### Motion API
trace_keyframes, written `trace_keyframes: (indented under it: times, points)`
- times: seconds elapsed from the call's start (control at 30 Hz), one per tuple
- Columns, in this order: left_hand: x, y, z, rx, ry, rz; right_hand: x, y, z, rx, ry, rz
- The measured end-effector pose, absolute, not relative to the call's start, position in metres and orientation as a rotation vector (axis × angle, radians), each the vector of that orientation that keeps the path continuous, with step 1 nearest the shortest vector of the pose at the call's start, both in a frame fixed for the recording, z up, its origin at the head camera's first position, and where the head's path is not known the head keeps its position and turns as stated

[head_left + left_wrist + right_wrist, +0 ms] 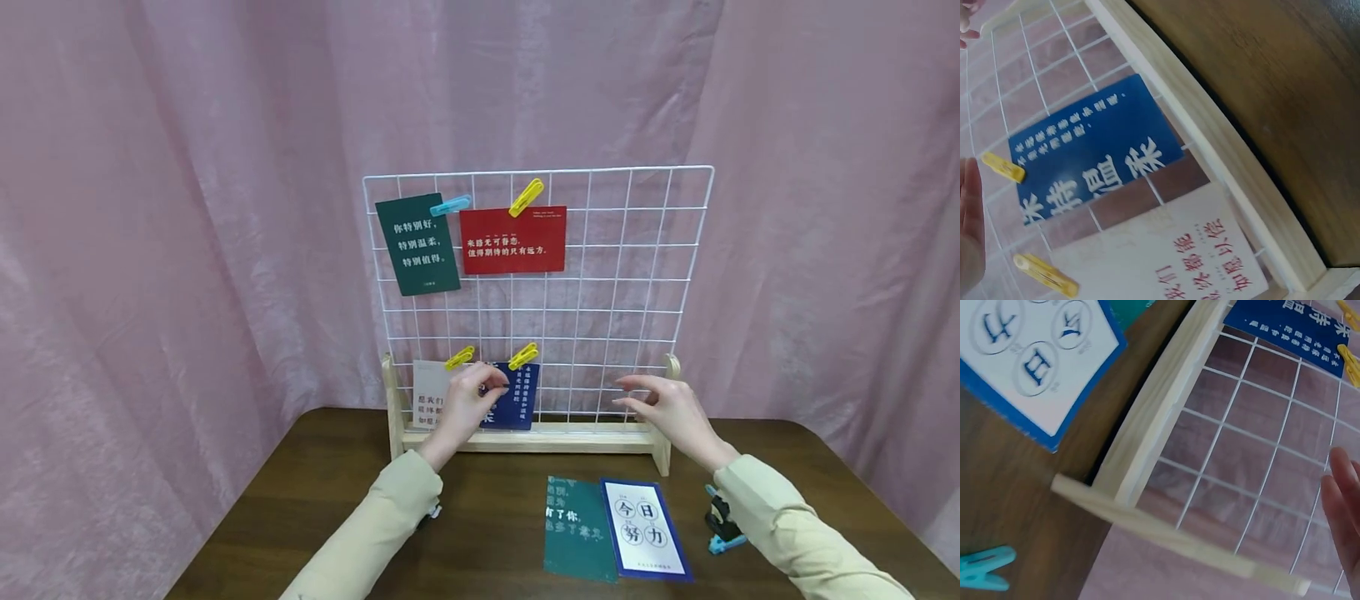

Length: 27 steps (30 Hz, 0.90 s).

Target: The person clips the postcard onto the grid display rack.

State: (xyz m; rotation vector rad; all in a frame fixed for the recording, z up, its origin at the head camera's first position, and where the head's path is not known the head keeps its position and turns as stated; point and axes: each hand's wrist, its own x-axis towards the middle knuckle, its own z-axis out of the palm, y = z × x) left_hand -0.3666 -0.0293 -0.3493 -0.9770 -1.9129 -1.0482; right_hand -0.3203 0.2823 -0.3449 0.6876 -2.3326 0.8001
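My left hand (468, 402) is held in front of the lower cards on the white wire grid, fingers loosely bent and nothing visible in them. Behind it hang a blue card (1094, 147) and a white card with red writing (1166, 250). A yellow clip (523, 356) holds the blue card's top edge, and another yellow clip (460, 357) is at the white card's top. To the right, my right hand (675, 408) hovers before the grid (1260, 437), thumb and fingers apart, holding nothing. In the head view the left hand partly covers both lower cards.
Higher up hang a green card (418, 244) with a blue clip (451, 206) and a red card (513, 242) with a yellow clip (527, 198). On the brown table lie a teal card (577, 550), a blue-bordered white card (647, 529) and, by the right sleeve, clips (726, 544).
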Motion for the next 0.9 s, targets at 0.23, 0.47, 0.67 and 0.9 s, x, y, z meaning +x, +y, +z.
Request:
trace_keyframes:
  times: [0.23, 0.47, 0.67, 0.9]
  points:
    - [-0.357, -0.016, -0.35, -1.17, -1.998, -1.007, -0.31, 0.305, -0.348, 0.737, -2.413, 0.788]
    - [-0.348, -0.002, -0.356, -1.338, -2.159, -1.02, -0.299, 0.331, -0.36, 0.766, -2.496, 0.804]
    - [-0.348, 0.012, -0.37, -1.406, -2.342, -1.026, -0.292, 0.36, -0.373, 0.77, -2.612, 0.844]
    - [-0.35, 0.024, -0.391, -1.386, -2.563, -1.08, -0.284, 0.39, -0.388, 0.938, -2.636, 0.91]
